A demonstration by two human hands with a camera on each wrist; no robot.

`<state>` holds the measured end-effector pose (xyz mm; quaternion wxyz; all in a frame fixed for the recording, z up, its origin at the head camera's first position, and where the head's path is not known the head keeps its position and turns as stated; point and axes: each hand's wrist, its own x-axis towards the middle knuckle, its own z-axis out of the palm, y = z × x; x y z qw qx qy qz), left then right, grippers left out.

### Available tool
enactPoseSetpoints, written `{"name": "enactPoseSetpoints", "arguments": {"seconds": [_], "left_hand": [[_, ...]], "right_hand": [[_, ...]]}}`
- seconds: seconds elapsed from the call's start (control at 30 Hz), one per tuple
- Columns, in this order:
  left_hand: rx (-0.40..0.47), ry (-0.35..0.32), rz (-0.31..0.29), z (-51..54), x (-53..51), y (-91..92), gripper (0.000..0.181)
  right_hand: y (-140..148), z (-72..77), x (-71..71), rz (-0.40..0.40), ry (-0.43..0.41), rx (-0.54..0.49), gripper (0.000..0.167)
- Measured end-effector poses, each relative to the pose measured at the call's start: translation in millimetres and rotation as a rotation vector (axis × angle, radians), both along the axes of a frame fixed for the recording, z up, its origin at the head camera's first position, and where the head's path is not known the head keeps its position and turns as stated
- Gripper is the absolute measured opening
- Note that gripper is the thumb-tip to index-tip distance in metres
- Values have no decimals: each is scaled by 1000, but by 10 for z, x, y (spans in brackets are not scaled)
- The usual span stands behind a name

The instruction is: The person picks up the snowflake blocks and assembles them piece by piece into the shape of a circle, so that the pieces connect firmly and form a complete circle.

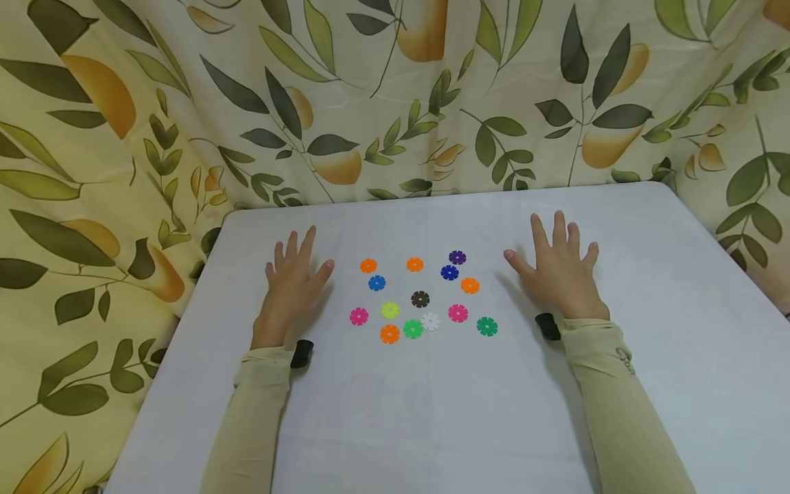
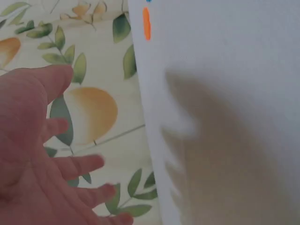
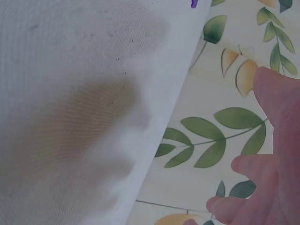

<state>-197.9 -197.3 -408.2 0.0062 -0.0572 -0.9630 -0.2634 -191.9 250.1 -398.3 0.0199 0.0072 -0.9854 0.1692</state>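
Several small notched plastic discs lie scattered flat on the white table, among them a purple disc (image 1: 457, 257), a dark blue disc (image 1: 449, 273), a brown disc (image 1: 420, 299) and a dark green disc (image 1: 487, 326). A white disc (image 1: 431, 322) touches or nearly touches a light green disc (image 1: 413, 329). To the left of them is my left hand (image 1: 289, 291), fingers spread, holding nothing; an orange disc (image 1: 368, 265) is among the nearest to it. My right hand (image 1: 561, 274), also spread and holding nothing, is to their right. Both hands cast shadows on the table in the wrist views.
A white cloth covers the table (image 1: 370, 425). Behind it and at both sides hangs a curtain (image 1: 395, 103) patterned with leaves and fruit. Each wrist bears a small black device, one at the left wrist (image 1: 302, 353) and one at the right wrist (image 1: 548, 326).
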Motion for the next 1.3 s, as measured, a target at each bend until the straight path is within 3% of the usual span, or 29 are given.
{"name": "enactPoseSetpoints", "arguments": {"seconds": [0.1,0.27,0.4,0.53,0.7,1.03,1.17,1.3], "left_hand": [[70,-23,-58,12,-24,97,72],[220,-142,-125,25,-60,284,60],[285,-198,-183,6,-96,390,46],[255,-205,-265,-67,-165,443,36],[155,-185,-334,-152,-202,463,33],[86,-185,-334,-143,-216,529,24],[154,-208,-287,-166,-205,519,22],[286,-256,-211,-195,-170,469,18]], "right_hand": [[-7,14,3,7,-7,-9,93],[1,17,4,11,-23,-16,93],[15,13,3,11,-35,-26,92],[21,12,3,18,-54,-46,92],[16,19,-1,26,-71,-58,91],[17,33,-3,42,-108,-65,90],[9,31,-11,57,-109,-68,90],[16,37,-22,69,-111,-68,88]]}}
